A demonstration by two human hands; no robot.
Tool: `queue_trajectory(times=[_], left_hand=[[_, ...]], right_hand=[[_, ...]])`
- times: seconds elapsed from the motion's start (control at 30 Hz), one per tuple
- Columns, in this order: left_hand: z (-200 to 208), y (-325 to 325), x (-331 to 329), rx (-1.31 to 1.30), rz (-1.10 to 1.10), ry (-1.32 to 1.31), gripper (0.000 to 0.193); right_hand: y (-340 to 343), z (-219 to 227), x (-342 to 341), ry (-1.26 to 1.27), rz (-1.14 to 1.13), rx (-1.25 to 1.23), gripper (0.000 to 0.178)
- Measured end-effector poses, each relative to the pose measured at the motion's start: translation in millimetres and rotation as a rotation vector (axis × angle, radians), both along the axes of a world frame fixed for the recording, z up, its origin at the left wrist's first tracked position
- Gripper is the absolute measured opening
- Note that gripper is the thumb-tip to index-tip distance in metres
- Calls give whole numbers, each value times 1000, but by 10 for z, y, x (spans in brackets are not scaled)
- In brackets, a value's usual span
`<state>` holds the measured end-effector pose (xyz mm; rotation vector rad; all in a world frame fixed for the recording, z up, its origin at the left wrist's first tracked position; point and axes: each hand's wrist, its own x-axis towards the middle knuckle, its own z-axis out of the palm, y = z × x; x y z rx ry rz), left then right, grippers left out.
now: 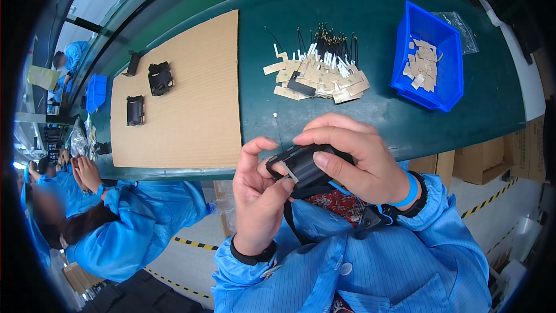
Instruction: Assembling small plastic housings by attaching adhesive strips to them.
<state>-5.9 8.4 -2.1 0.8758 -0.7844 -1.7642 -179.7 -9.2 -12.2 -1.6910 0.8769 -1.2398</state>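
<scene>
Two hands: closed on one small black plastic part (304, 167), lower centre of frame
Left hand (259, 197): fingertips pinched on its left end
Right hand (353, 159): wrapped over its top (thumb underneath)
Table (370, 116): green, behind

A long green workbench (370, 17) carries a brown cardboard sheet (185, 98) on its left part, with three small black plastic parts (160, 77) lying on the sheet near its far left side. Near the bench's middle sits a heap of tan adhesive strips with thin black wires (321, 69). To the right stands a blue plastic bin (449, 90), with a clear plastic bag (463, 29) just beyond it.
</scene>
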Motion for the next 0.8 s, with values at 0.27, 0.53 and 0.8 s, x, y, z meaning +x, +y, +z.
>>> queue_trajectory(times=[0.27,0.53,0.8], left_hand=[[-67,22,-80,-198,121,-206,43],[-89,9,-75,-154,62,-85,42],[-108,16,-87,-164,118,-97,38]], right_hand=[[11,-38,39,-6,-32,-17,22],[-17,-3,1,-22,-24,-20,21],[-10,-18,40,-71,-2,21,22]])
